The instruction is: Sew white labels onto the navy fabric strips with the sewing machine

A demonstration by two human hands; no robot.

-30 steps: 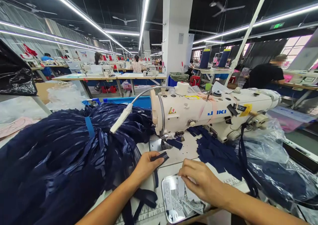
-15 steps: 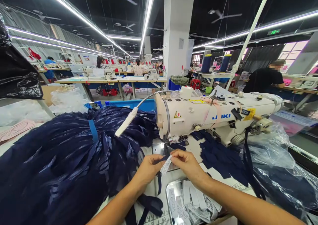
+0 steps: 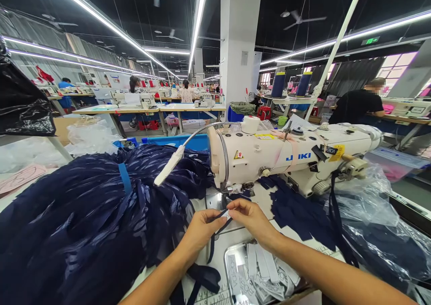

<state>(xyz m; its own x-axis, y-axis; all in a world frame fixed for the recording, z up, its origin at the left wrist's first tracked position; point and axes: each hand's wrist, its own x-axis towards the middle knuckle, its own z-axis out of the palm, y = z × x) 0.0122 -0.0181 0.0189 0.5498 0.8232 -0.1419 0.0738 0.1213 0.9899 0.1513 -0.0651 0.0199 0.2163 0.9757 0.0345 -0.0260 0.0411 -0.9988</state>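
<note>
Both hands meet just in front of the sewing machine's needle area. My left hand (image 3: 201,228) pinches a narrow navy strap (image 3: 212,247), which hangs down below the fingers. Closed at thumb and forefinger, my right hand (image 3: 248,216) holds a small white label (image 3: 227,214) against the strap. Most of the label is hidden by the fingers. The white sewing machine (image 3: 262,154) stands right behind the hands. Below them, a metal tray (image 3: 230,276) holds several loose printed labels (image 3: 266,269).
A large bundle of navy fabric pieces (image 3: 84,215), tied with a blue band (image 3: 124,178), fills the left side. Navy scraps (image 3: 299,215) lie under the machine arm. Clear plastic bags (image 3: 373,202) are at right. A person in black (image 3: 358,101) sits farther back.
The label, whose printed face was showing between my hands, is now mostly covered by my fingers and lies against the strap. My hands stay in nearly the same place.
</note>
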